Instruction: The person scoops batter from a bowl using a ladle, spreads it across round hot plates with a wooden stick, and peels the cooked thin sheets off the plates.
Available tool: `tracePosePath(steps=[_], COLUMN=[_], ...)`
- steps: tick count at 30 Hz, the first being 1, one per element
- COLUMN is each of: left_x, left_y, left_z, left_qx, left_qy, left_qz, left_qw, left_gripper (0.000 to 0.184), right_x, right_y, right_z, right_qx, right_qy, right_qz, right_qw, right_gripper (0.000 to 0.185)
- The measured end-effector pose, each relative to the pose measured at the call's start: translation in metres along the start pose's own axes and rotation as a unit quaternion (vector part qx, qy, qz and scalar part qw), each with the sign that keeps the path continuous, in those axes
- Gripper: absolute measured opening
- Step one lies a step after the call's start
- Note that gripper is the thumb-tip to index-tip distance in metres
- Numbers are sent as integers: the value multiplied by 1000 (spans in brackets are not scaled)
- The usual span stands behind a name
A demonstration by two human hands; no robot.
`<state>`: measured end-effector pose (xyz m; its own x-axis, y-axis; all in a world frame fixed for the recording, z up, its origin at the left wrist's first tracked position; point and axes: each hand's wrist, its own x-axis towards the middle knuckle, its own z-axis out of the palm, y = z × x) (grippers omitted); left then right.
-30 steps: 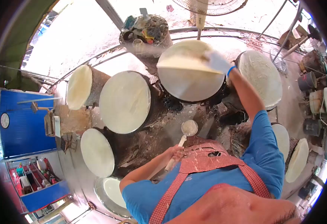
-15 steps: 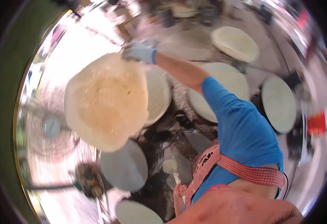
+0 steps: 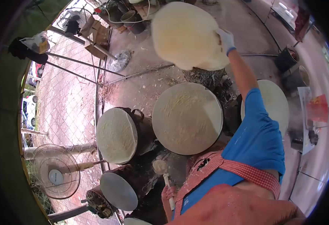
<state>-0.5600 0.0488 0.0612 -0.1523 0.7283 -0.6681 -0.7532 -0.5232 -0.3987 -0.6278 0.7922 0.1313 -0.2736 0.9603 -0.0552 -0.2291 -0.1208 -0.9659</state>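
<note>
My right hand (image 3: pixel 225 39), in a white glove with a blue cuff, is stretched far forward. Its fingers close on the edge of a large, thin, pale-yellow round flatbread (image 3: pixel 188 35). The flatbread is over a dark, rough support (image 3: pixel 205 76); whether it rests there I cannot tell. Low and near my body, my bare left hand (image 3: pixel 169 192) grips the pale handle of a ladle (image 3: pixel 160 167), whose round head looks coated with batter. Between the hands, a large round griddle (image 3: pixel 187 118) carries a whitish layer with streaks. A similar layer covers the left griddle (image 3: pixel 116 135).
Another round griddle (image 3: pixel 271 107) stands to the right, partly behind my arm. A smooth grey griddle (image 3: pixel 118 191) is at the lower left, near a fan (image 3: pixel 55 171). A wire fence (image 3: pixel 68 97) runs along the left. Cardboard boxes (image 3: pixel 98 35) and a bucket (image 3: pixel 133 21) stand farther off.
My right hand has carried the flatbread from the left side to the far middle. My view has turned, and the ladle stays in my left hand near my body.
</note>
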Motion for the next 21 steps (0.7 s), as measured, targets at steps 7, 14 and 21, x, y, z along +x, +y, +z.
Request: tracePosePath(steps=[7,14,21], left_x=[-6,-10,0], left_y=[-48,-40,-44], left_z=[38,-1,-16], left_qx=[-80,47,-91], left_qy=[7,52,-43], left_qz=[44,142,94], left_qw=[996,987,990], left_gripper=[27,29,28], right_x=[56,160,49], right_y=[146,166,116], right_z=[-99,-165,-66], right_qx=[10,-587,-610], right_qy=[231,178,32], right_qz=[53,50,-189], right_qw=[971,789,769], right_gripper=[29,52,57])
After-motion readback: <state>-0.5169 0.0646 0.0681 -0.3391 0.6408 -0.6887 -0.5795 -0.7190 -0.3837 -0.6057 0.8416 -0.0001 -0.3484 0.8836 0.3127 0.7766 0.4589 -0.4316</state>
